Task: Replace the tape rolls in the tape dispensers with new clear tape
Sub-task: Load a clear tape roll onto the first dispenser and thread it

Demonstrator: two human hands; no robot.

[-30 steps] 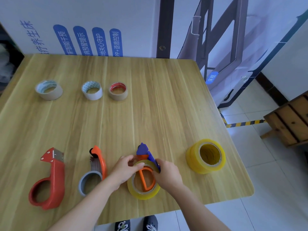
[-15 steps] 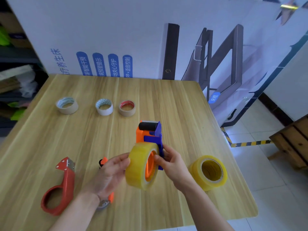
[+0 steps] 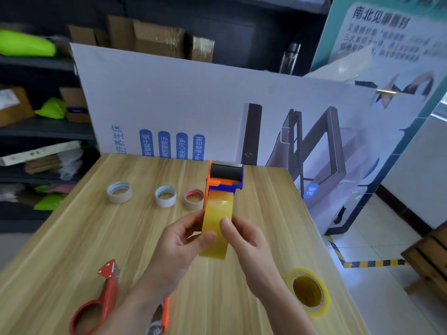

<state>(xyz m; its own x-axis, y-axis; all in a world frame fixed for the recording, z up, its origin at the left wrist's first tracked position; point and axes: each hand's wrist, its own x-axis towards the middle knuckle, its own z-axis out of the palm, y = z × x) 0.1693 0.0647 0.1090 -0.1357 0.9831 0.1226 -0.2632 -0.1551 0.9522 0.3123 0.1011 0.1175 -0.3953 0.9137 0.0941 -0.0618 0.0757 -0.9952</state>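
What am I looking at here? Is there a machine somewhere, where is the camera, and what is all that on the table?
There is no machine. These are a person's own two hands, filmed by one wide-angle camera worn on the head, looking forward and down. The left hand and right hand together grip a clear yellowish tape roll sitting in an orange and blue plastic tape dispenser, held above the light wooden table. On the table lie a row of three small tape rolls at the back, a red handheld dispenser, an orange and grey dispenser partly hidden by the forearm, and a second clear yellowish roll.
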